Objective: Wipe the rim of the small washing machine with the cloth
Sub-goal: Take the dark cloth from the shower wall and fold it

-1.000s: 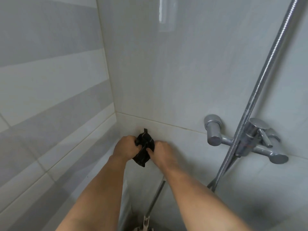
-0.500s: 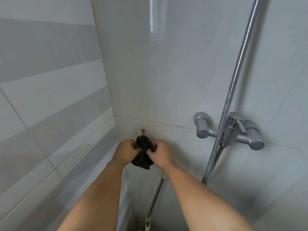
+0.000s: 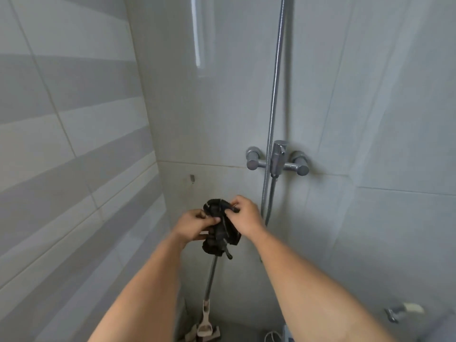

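Observation:
A dark, crumpled cloth [image 3: 220,233] hangs bunched between both hands in front of the tiled corner. My left hand [image 3: 193,224] pinches its left side and my right hand [image 3: 244,215] grips its upper right edge. Up the wall from the cloth, clear of it, is a small metal wall hook [image 3: 192,178]. The washing machine is not in view.
A chrome shower mixer [image 3: 277,160] with its hose [image 3: 275,95] is on the wall to the right. A mop with a metal handle [image 3: 212,275] leans in the corner below the hands. A small tap [image 3: 401,311] sticks out at the lower right.
Both hands have brought the cloth down and away from the wall hook, which now shows bare. The view has shifted left, so the mixer sits nearer the middle.

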